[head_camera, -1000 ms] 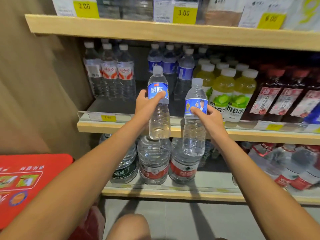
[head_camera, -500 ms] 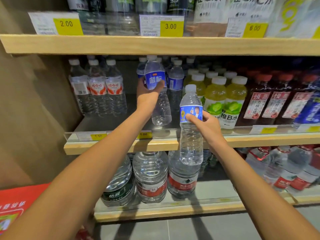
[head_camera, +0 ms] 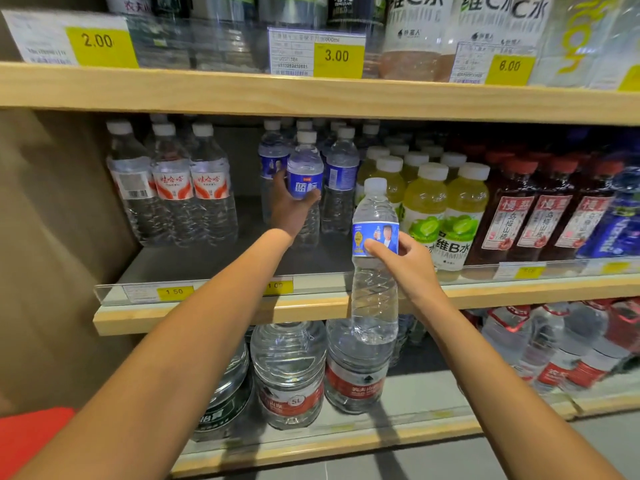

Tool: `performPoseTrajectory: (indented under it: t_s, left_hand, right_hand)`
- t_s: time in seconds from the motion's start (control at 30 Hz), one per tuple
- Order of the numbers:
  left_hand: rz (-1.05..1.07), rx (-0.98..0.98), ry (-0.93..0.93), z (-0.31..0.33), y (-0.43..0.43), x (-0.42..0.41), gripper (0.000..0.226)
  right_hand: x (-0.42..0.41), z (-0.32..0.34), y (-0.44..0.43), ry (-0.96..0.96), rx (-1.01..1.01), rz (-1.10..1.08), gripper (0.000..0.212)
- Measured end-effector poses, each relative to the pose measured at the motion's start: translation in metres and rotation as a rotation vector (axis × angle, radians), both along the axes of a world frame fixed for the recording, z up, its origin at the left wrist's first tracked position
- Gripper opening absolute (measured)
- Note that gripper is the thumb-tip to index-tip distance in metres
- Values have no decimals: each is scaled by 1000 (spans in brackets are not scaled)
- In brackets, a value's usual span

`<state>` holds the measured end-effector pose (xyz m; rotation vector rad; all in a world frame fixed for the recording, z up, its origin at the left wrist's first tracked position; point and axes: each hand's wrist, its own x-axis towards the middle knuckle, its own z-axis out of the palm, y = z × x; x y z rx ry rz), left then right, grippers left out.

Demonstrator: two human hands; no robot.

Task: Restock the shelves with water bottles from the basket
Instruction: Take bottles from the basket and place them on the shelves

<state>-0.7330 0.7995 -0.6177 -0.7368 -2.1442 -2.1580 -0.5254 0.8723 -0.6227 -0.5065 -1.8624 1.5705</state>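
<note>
My left hand [head_camera: 289,207] reaches deep into the middle shelf [head_camera: 221,315], closed around a blue-labelled water bottle [head_camera: 305,174] that stands upright among other blue-labelled bottles [head_camera: 341,174]. My right hand [head_camera: 407,261] grips a second blue-labelled water bottle [head_camera: 374,271] by its label, upright, in front of the shelf's front edge and outside the shelf. The red basket [head_camera: 31,438] shows only as a corner at the lower left.
Red-labelled water bottles [head_camera: 190,188] stand at the shelf's left, with bare shelf floor between them and the blue ones. Yellow-green drinks [head_camera: 429,209] and dark red drinks [head_camera: 540,216] fill the right. Large jugs [head_camera: 289,375] sit on the lower shelf. A wooden shelf [head_camera: 311,95] hangs overhead.
My left hand has pushed its bottle further back into the middle shelf, up to the blue-labelled row. My right hand and its bottle stayed in front of the shelf edge. The view tilted upward.
</note>
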Motion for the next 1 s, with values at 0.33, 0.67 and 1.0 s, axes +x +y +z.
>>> performPoseTrajectory:
  t_s: [0.33, 0.67, 1.0]
  left_hand:
    - [43, -73, 75, -1, 27, -24, 69]
    - [-62, -3, -1, -4, 34, -32, 89]
    - [-229, -148, -232, 19, -18, 61, 22]
  right_hand:
    - [-4, -9, 9, -29, 81, 1, 14]
    - [-2, -14, 18, -26, 64, -46, 16]
    - [-11, -6, -1, 0, 85, 43, 16]
